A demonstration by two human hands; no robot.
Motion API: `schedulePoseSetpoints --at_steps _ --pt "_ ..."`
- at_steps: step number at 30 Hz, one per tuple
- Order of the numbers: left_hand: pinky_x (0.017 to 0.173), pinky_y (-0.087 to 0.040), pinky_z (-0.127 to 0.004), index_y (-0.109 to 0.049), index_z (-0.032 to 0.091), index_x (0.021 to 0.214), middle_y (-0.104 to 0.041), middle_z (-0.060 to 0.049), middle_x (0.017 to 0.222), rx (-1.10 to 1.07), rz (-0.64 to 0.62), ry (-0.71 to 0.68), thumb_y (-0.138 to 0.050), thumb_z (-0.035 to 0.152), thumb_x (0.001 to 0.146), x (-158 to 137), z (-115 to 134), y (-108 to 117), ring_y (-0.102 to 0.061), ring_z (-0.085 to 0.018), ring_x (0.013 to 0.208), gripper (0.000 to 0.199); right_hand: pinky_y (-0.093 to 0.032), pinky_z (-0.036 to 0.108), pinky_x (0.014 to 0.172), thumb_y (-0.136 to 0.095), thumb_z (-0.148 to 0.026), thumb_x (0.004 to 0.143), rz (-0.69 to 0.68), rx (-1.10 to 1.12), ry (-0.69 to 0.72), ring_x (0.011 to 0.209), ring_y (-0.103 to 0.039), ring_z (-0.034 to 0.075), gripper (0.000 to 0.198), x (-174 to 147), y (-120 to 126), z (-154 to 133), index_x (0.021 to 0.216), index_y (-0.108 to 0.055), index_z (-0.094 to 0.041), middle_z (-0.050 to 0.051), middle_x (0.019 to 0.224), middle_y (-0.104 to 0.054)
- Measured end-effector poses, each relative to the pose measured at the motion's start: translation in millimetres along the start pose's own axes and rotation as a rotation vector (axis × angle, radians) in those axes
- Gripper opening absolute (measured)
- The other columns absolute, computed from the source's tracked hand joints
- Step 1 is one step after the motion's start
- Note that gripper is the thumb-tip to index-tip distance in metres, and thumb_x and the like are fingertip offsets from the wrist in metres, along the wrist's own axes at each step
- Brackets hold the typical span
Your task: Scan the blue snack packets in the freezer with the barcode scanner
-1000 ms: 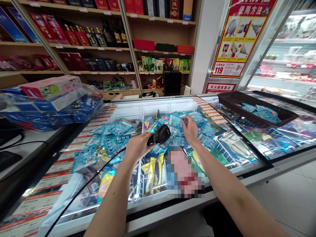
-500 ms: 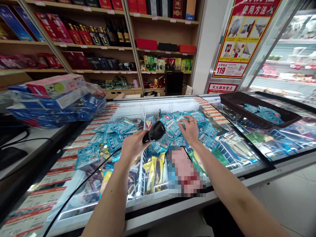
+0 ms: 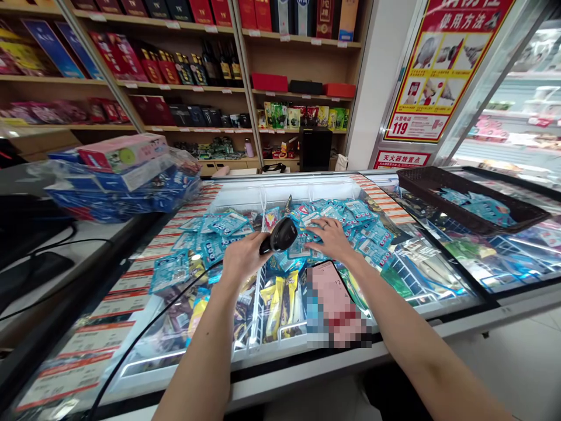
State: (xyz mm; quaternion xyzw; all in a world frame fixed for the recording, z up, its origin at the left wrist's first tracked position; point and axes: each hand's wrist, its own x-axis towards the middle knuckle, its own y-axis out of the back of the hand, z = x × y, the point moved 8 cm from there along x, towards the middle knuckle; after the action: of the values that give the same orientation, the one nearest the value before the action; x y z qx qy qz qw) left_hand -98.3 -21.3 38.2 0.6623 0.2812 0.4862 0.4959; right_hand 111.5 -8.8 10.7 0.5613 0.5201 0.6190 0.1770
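My left hand is wrapped around the handle of a black barcode scanner, whose head points right over a pile of small blue packets. A black cable trails from the scanner toward the lower left. Just right of the scanner, my right hand lies palm down with its fingers spread on more blue packets. Whether a fingertip pinches a packet edge is not visible. Below that hand lies a phone with a lit, partly blurred screen.
The packets lie on a glass-topped freezer with ice creams inside. A brown basket with blue packets stands at right. Plastic-wrapped boxes are stacked at left. Shelves of goods line the back wall.
My right hand has slid left across the packets, closer to the scanner, and its fingers lie flatter. The scanner stays in my left hand. The view has turned slightly left.
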Motion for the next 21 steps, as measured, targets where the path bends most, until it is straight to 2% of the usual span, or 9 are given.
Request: schedulePoseSetpoints --at_steps 5,7,11,15,21 --pt "0.057 -0.039 -0.027 -0.055 0.027 0.112 -0.065 -0.002 0.107 -0.005 0.026 0.018 -0.046 0.041 0.08 -4.7 -8.3 4.2 -0.062 -0.021 0.086 0.036 -0.026 0.045 0.101 -0.063 -0.058 0.071 0.015 0.019 -0.056 0.121 -0.037 0.028 0.053 3.6 -0.7 8.4 0.116 -0.06 -0.031 0.003 0.129 -0.052" --pt "0.058 -0.039 -0.027 -0.056 0.027 0.112 -0.065 -0.003 0.108 0.0 0.028 0.028 -0.046 0.04 0.08 -6.1 -10.7 7.3 -0.062 -0.021 0.086 0.036 -0.025 0.046 0.102 -0.062 -0.057 0.073 0.005 0.044 -0.055 0.122 -0.037 0.028 0.049 4.4 0.1 5.8 0.115 -0.061 -0.032 0.003 0.13 -0.052" --pt "0.058 -0.039 -0.027 -0.056 0.026 0.113 -0.064 -0.004 0.108 0.023 0.016 0.04 -0.046 0.042 0.08 -6.4 -11.2 13.0 -0.062 -0.021 0.086 0.038 -0.015 0.052 0.106 -0.053 -0.055 0.081 -0.036 0.091 0.039 0.129 -0.031 0.027 0.035 3.9 2.1 -10.4 0.112 -0.061 -0.041 -0.003 0.136 -0.046" --pt "0.058 -0.039 -0.028 -0.056 0.026 0.113 -0.064 -0.004 0.108 0.039 0.016 0.02 -0.046 0.043 0.08 -6.3 -10.6 14.6 -0.062 -0.022 0.087 0.039 -0.004 0.057 0.107 -0.055 -0.061 0.076 -0.117 0.088 0.144 0.131 -0.028 0.028 0.037 1.7 -4.5 -21.5 0.11 -0.061 -0.045 -0.006 0.136 -0.046" --pt "0.059 -0.039 -0.028 -0.055 0.027 0.115 -0.063 -0.003 0.111 0.004 0.053 -0.007 -0.047 0.041 0.08 -13.5 -15.8 8.8 -0.061 -0.022 0.09 0.038 -0.005 0.058 0.108 -0.052 -0.059 0.079 -0.095 0.05 0.095 0.13 -0.032 0.026 0.039 3.6 -11.0 -9.3 0.114 -0.058 -0.044 -0.003 0.132 -0.051"
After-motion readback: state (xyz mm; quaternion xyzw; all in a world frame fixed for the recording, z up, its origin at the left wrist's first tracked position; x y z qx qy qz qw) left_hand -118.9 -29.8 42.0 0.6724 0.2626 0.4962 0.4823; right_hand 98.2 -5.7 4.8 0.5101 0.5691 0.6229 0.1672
